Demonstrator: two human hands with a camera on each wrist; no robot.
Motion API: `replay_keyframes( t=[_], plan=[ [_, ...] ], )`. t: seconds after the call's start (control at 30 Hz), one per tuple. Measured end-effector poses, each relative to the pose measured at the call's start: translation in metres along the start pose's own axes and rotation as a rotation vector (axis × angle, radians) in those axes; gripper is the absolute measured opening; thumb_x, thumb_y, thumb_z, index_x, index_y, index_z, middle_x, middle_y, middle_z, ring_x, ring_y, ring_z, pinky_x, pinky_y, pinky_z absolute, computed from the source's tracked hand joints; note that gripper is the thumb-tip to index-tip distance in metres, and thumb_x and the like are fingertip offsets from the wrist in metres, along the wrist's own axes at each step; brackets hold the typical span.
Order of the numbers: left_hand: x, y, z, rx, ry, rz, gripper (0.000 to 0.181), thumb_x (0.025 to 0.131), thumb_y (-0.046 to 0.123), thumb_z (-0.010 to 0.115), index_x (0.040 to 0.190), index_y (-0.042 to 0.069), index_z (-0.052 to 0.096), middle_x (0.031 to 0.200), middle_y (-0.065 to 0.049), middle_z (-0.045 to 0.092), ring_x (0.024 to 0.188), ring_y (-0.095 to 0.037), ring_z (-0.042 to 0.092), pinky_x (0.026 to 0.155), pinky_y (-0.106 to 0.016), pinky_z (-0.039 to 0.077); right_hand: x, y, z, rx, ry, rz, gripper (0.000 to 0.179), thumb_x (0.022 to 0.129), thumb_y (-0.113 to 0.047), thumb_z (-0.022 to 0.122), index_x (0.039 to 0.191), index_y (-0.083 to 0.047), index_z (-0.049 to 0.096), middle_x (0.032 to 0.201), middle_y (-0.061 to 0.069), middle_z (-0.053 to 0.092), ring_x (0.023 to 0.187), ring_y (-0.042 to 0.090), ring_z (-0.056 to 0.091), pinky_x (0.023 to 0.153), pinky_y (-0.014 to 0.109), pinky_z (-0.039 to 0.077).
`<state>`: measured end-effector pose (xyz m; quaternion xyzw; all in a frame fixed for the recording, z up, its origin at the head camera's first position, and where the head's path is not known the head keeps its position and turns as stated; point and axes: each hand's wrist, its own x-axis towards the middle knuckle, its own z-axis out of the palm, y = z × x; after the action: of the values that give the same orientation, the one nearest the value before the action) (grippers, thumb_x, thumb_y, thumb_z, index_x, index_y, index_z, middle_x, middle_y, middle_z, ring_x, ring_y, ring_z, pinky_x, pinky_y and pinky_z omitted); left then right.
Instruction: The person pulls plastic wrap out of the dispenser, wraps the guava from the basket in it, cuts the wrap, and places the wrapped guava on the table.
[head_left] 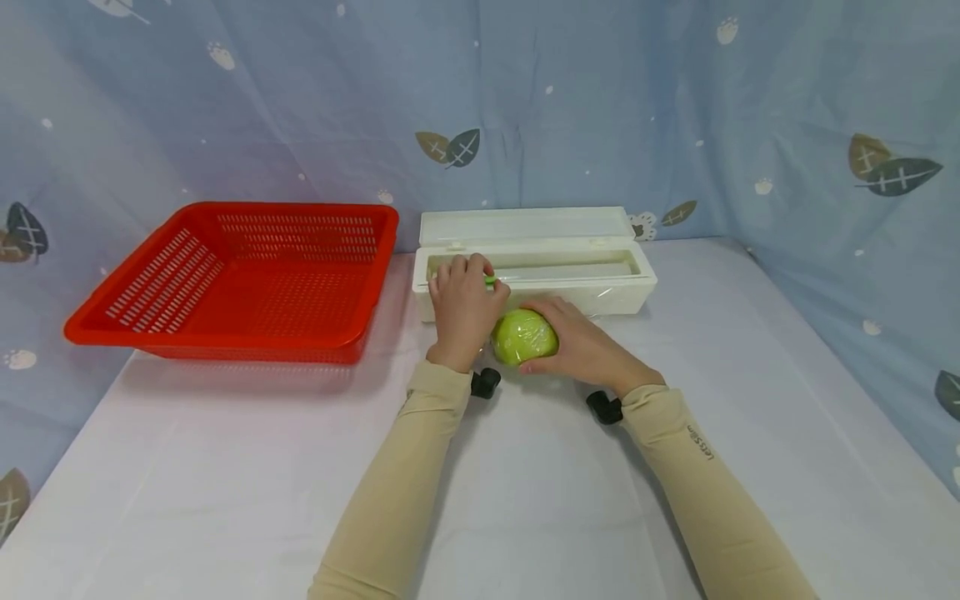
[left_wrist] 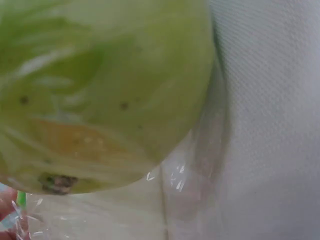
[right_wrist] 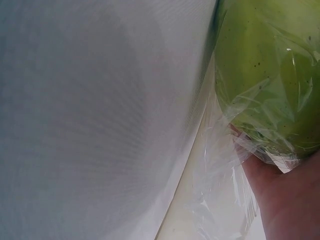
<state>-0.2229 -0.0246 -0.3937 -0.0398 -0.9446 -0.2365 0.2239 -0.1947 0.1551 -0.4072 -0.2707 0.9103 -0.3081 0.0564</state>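
Note:
My right hand (head_left: 581,343) holds a round yellow-green fruit (head_left: 523,337) in front of a long white cling film dispenser (head_left: 615,298), thumb on the near side and fingers over the far side. Clear cling film (right_wrist: 222,195) covers the fruit and stretches from it toward the dispenser in the right wrist view. At the left part of the dispenser's front edge, my left hand (head_left: 461,307) pinches a small green slide cutter (head_left: 490,281), mostly hidden by the fingers. Dark specks and a brown stem end mark the fruit (left_wrist: 110,95) in the left wrist view.
The dispenser's lid (head_left: 525,225) stands raised at the back, with a pale roll (head_left: 562,272) inside the box. A red plastic basket (head_left: 352,340) stands to the left on the white-covered table (head_left: 540,500). Behind hangs a blue patterned cloth (head_left: 570,108).

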Motion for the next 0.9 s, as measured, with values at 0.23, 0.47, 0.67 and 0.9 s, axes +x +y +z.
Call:
replay_keyframes(
  t=[0.23,0.47,0.67,0.9],
  plan=[
    [-0.0002,0.0006,0.0003,0.036,-0.002,-0.01,0.016,0.081,0.034,0.056,0.084,0.018,0.053,0.084,0.0,0.048,0.081,-0.021,0.038,0.073,-0.035,0.028,-0.0012,0.0019,0.0014,0.014,0.004,0.018,0.081,0.065,-0.049,0.074,0.132,-0.028,0.034,0.123,-0.007,0.036,0.107,0.015,0.037,0.085,0.041,0.038],
    [-0.0001,0.0002,0.0001,0.038,0.002,-0.005,0.018,0.084,0.037,0.057,0.086,0.019,0.053,0.087,0.0,0.049,0.084,-0.022,0.039,0.074,-0.035,0.028,-0.001,0.0017,0.001,0.018,0.006,0.017,0.082,0.064,-0.047,0.075,0.131,-0.026,0.035,0.123,-0.006,0.036,0.107,0.015,0.037,0.085,0.041,0.038],
    [-0.0002,-0.0021,-0.0014,0.037,0.009,-0.011,0.017,0.085,0.035,0.057,0.088,0.019,0.053,0.089,0.0,0.05,0.084,-0.021,0.039,0.074,-0.036,0.028,0.0008,-0.0005,0.0013,0.018,-0.004,0.004,0.082,0.064,-0.047,0.075,0.132,-0.025,0.035,0.125,-0.005,0.036,0.108,0.015,0.037,0.085,0.041,0.038],
    [0.0005,-0.003,-0.0021,0.03,-0.001,-0.012,0.017,0.085,0.034,0.056,0.091,0.019,0.055,0.09,0.0,0.051,0.085,-0.022,0.039,0.075,-0.036,0.028,0.0018,-0.001,-0.0003,0.017,-0.004,-0.003,0.081,0.064,-0.047,0.075,0.131,-0.026,0.035,0.124,-0.006,0.036,0.107,0.015,0.037,0.085,0.04,0.038]
  ],
)
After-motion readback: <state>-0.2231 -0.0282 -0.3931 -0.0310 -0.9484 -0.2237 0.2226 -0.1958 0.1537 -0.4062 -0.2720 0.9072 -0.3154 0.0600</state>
